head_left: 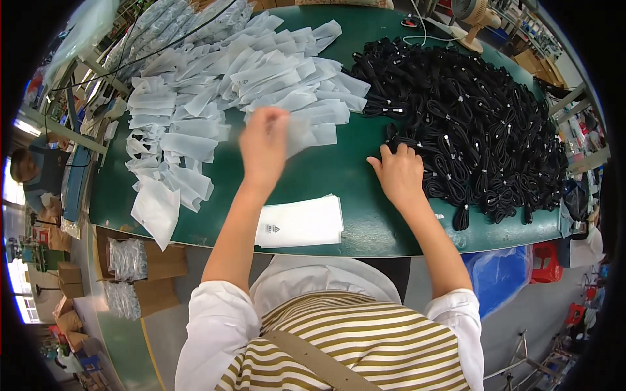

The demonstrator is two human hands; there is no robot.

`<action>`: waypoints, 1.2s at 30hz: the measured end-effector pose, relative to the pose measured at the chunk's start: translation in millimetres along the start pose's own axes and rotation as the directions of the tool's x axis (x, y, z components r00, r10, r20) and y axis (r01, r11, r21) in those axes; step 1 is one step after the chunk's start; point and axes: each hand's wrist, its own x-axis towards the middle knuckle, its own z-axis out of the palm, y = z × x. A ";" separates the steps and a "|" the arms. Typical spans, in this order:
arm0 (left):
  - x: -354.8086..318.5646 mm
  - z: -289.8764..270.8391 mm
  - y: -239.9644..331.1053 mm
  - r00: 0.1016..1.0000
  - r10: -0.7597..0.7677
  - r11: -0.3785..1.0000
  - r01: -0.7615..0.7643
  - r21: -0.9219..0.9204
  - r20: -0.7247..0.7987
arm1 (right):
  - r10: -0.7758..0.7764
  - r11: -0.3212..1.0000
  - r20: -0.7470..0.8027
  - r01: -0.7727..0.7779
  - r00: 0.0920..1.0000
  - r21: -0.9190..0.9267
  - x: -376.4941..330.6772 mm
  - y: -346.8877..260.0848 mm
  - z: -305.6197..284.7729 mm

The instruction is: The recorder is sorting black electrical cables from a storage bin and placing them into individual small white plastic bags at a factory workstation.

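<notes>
My left hand [264,143] is over the middle of the table, smeared by motion. Its fingers look closed on a frosted plastic bag [298,135], which is blurred along with it. At the near left edge of the black heap, my right hand [400,173] has its thumb held out to the side. Its fingertips touch a coiled black cable [399,138]; the fingers are apart, not wrapped round it. Many more coiled black cables [482,124] with pale connectors lie piled to the right. A neat stack of flat white bags [301,223] sits near the front edge.
Filled frosted bags [261,72] spread over the left and far side of the green table [313,179]. A fan [475,16] stands at the far right. Open cartons [156,260] are below on the left; a blue liner [497,277] and red stool [546,262] lie right. Another person [39,166] is far left.
</notes>
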 end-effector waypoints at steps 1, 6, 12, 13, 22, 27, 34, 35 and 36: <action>-1.1 7.6 0.5 0.988 0.153 0.966 -0.154 0.206 0.017 | -0.010 1.000 0.000 0.010 1.000 0.003 0.8 2.7 6.0; -84.3 8.0 18.5 0.846 0.126 0.992 -0.120 -0.046 0.518 | 0.019 0.978 -0.098 0.002 0.995 0.208 -10.2 17.0 21.7; -133.6 3.1 20.5 0.809 0.138 0.975 -0.211 0.065 0.571 | 0.157 0.574 0.124 -0.193 0.980 0.796 -44.8 5.5 -13.2; -135.9 3.6 19.5 0.810 0.138 0.975 -0.212 0.066 0.570 | 0.106 0.515 0.160 -0.192 0.981 0.836 -54.5 0.6 -26.5; -139.7 -1.6 15.8 0.837 -0.159 0.955 0.266 -0.134 0.523 | -0.247 0.568 -0.035 0.174 0.968 0.804 -110.6 3.8 -55.2; -140.7 -5.7 14.4 0.844 -0.129 0.948 0.259 -0.185 0.520 | -0.381 0.582 -0.065 0.294 0.922 0.758 -109.5 3.4 -61.0; -133.7 -8.9 22.9 0.824 0.198 0.968 -0.080 -0.237 0.530 | -0.258 0.380 0.423 -0.311 0.869 0.871 -101.1 -6.6 -52.0; -133.0 -8.9 24.0 0.818 0.215 0.969 -0.110 -0.223 0.534 | -0.289 0.382 0.358 -0.236 0.888 0.893 -99.8 -9.0 -51.1; -132.0 -9.1 25.2 0.811 0.232 0.968 -0.139 -0.208 0.537 | -0.319 0.381 0.293 -0.161 0.901 0.910 -98.5 -11.9 -50.1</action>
